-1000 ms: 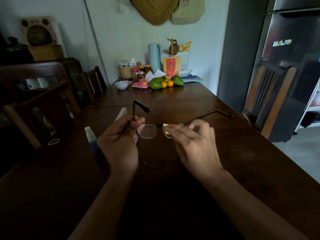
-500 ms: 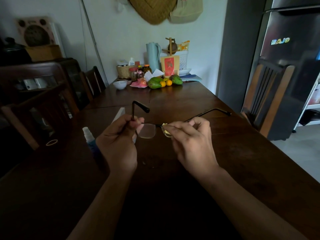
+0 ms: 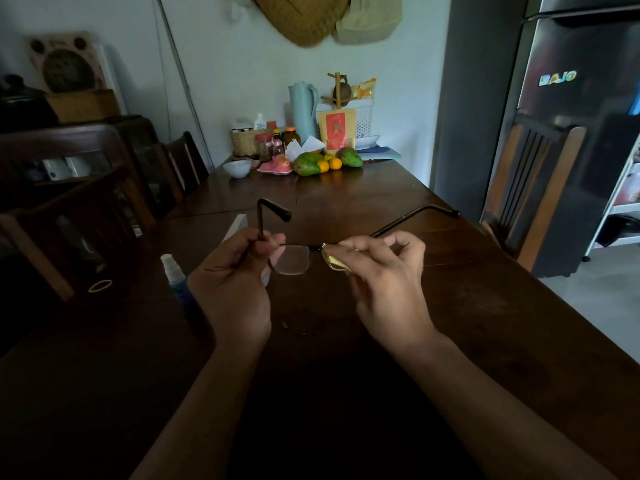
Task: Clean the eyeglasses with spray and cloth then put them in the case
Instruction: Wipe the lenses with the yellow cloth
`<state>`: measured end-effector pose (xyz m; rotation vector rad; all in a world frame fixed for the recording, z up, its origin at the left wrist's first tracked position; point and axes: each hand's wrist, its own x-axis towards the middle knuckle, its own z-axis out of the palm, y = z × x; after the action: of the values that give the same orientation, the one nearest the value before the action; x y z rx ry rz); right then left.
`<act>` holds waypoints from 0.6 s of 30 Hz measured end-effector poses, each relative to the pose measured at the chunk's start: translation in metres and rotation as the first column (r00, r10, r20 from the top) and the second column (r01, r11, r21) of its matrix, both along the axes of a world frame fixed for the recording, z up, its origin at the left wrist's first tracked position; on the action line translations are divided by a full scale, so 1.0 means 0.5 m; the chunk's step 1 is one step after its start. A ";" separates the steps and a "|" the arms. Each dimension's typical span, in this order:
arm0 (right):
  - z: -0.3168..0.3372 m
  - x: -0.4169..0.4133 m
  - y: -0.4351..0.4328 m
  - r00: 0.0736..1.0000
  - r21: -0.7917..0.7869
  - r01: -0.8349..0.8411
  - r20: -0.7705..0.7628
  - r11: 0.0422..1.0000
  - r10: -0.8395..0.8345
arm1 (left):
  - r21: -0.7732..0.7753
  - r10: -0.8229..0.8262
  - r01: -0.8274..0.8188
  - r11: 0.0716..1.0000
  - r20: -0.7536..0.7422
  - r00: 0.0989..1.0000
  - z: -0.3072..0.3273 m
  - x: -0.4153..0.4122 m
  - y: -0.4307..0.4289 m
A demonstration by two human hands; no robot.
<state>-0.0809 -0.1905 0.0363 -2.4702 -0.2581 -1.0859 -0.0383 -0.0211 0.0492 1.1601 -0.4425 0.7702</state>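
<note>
Dark wooden table (image 3: 450,306), dim room. Eyeglasses (image 3: 291,259) were held above it, temples unfolded. Left hand (image 3: 232,282) gripped one temple near the hinge; right hand (image 3: 384,275) pinched yellow cloth (image 3: 334,261) on the other lens. Spray bottle (image 3: 173,275) stood by the left hand.

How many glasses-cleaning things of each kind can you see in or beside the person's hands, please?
Eyeglasses: 1, gripped by the left hand
Yellow cloth: 1, pinched on one lens by the right hand
Spray bottle: 1, standing just left of the left hand
Total: 3
</note>
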 end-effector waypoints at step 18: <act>0.001 -0.015 -0.006 0.962 -0.165 0.151 0.250 0.975 -0.107 | -0.029 -0.010 0.010 1.000 -0.005 1.000 -0.001 0.007 0.011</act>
<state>-0.0886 -0.1934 0.0370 -2.5430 -0.2821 -1.4814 -0.0346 -0.0156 0.0488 1.1320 -0.4315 0.7628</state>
